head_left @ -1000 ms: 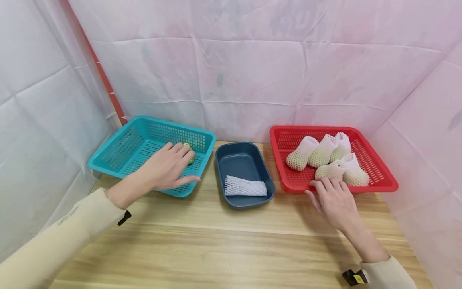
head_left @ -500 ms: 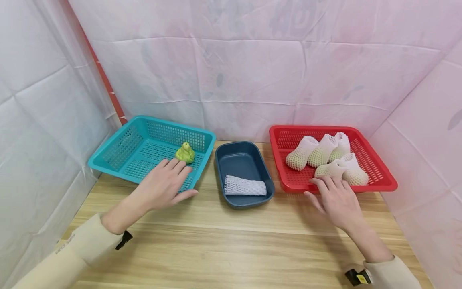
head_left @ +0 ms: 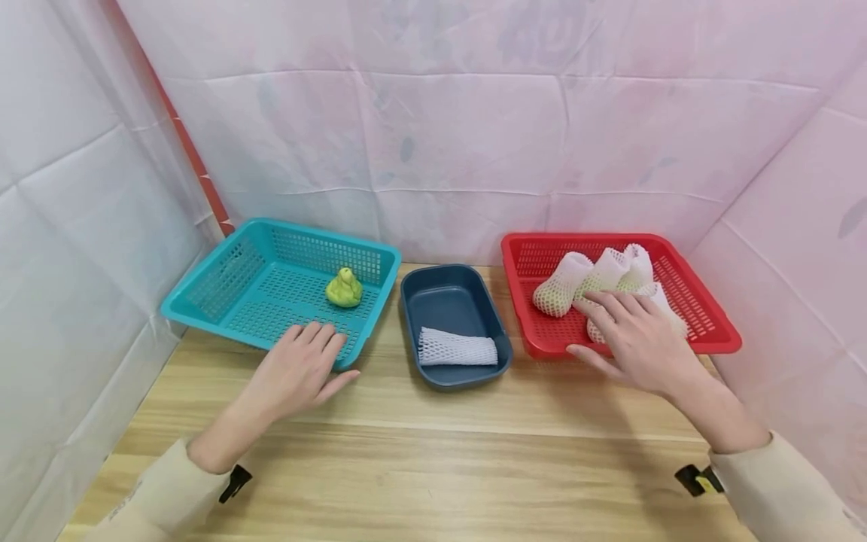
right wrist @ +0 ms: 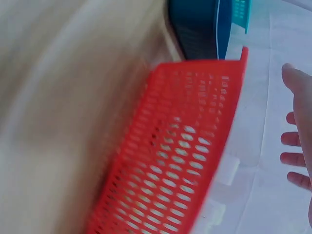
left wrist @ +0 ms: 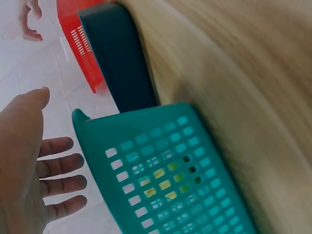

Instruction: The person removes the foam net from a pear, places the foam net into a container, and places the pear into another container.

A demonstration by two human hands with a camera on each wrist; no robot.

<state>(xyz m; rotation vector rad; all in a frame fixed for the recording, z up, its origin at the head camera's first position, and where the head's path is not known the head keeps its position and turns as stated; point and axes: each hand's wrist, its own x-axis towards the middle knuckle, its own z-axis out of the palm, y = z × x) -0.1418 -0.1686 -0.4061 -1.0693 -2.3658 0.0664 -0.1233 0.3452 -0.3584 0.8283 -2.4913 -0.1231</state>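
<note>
At frame left: left hand (head_left: 296,370) over front of teal basket (head_left: 284,290), fingers relaxed, empty. Frame right: right hand (head_left: 638,340) above net-wrapped fruit (head_left: 559,290), fingers loosely extended, empty.

Bright, diffuse light fills the head view; below the person's bare right hand (head_left: 633,339), a soft shadow crosses the pale wood-grain tabletop (head_left: 433,467). Both wrist views look dimmer, the tabletop blurred, worst in the right.
</note>
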